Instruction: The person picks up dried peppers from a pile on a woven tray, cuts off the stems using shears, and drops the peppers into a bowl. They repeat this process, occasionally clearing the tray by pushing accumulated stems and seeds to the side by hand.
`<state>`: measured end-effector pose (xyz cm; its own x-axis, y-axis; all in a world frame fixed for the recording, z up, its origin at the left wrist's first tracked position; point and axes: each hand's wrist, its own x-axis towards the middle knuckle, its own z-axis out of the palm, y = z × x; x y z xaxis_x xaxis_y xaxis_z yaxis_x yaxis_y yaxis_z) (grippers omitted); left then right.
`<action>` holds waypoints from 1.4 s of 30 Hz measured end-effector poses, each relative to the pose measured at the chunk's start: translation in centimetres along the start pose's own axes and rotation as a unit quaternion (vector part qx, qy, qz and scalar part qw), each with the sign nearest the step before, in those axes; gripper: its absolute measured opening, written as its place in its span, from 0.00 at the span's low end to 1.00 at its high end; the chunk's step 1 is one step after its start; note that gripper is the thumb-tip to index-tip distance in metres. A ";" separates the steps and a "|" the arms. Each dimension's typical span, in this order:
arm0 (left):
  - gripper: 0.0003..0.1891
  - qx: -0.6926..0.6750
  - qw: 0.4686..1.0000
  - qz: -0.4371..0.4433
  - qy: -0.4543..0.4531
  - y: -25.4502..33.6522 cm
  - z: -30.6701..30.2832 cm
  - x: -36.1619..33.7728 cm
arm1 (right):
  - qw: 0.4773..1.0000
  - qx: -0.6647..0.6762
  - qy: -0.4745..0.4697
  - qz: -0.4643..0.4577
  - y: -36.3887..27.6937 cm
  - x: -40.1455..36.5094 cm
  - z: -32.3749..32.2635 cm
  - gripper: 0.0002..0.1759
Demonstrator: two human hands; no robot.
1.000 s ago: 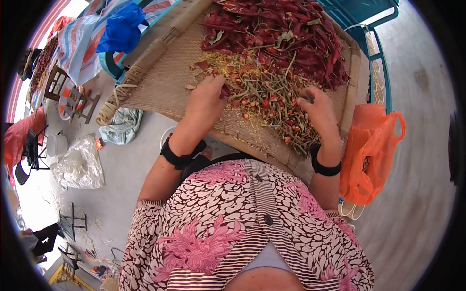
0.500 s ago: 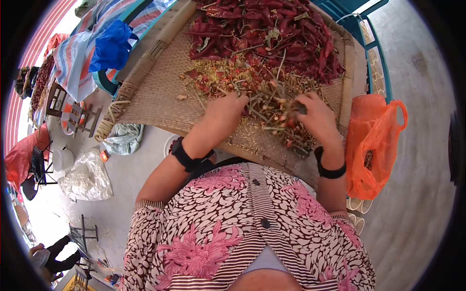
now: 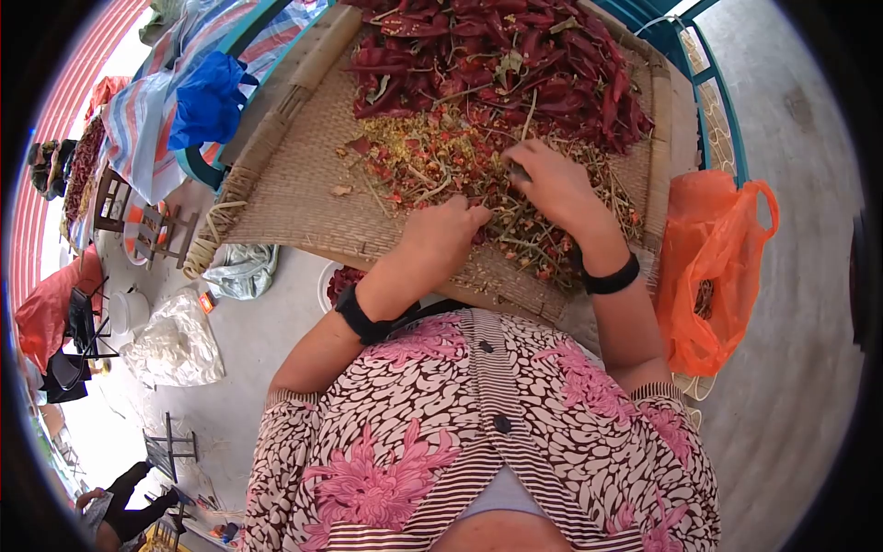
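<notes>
A woven tray (image 3: pixel 285 193) carries a heap of dried red chilies (image 3: pixel 497 55) at its far side. Nearer me lies a spread of yellow seeds (image 3: pixel 400 138) and stems with red bits (image 3: pixel 543 248). My left hand (image 3: pixel 441 237) rests at the near edge of this spread, fingers curled together; what they pinch, if anything, is hidden. My right hand (image 3: pixel 556 189) is above the stems, its fingers bent round a small dark object at the thumb that I cannot make out. Both wrists wear black bands.
An orange plastic bag (image 3: pixel 708 276) hangs right of the tray. A blue bag (image 3: pixel 207 106) is at the upper left. Below the tray's left side are a bowl of chilies (image 3: pixel 343 283) and plastic bags (image 3: pixel 175 340). Another person's legs (image 3: pixel 133 506) show at lower left.
My right hand has moved left and away from me over the stems, closer to my left hand. My left hand has shifted slightly right and nearer me. More of the bowl shows.
</notes>
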<state>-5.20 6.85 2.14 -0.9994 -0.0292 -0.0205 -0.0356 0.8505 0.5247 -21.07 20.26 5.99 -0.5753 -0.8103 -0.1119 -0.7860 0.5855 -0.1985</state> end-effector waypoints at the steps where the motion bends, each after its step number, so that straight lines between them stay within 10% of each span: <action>1: 0.19 -0.016 1.000 0.007 0.013 -0.2 0.0 0.0 | 0.999 -0.039 -0.016 0.004 0.3 -0.3 -0.1 0.19; 11: 0.25 -0.139 0.984 0.051 0.094 -1.2 1.0 -1.9 | 0.979 -0.115 -0.028 0.165 6.9 -5.1 -3.5 0.17; 17: 0.26 -0.212 0.971 0.041 0.105 -1.3 0.7 -2.3 | 0.991 0.000 0.072 0.116 4.0 -1.3 -4.9 0.14; 23: 0.23 -0.246 0.960 0.057 0.126 -1.6 0.6 -2.4 | 0.995 -0.069 -0.058 0.040 1.7 2.0 -2.4 0.13; 37: 0.07 -0.451 0.872 -0.038 0.189 -1.0 0.3 -1.6 | 0.996 -0.070 -0.045 0.016 1.9 2.1 -0.7 0.12; 42: 0.07 -0.607 0.775 -0.091 0.151 -0.4 -0.6 -1.8 | 0.999 -0.023 -0.007 0.039 2.5 1.9 -1.5 0.10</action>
<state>-3.41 6.26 2.53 -0.9257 -0.3689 -0.0839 0.0316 -0.2963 0.9546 -24.52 20.21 6.72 -0.6316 -0.7627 -0.1394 -0.7491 0.6466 -0.1442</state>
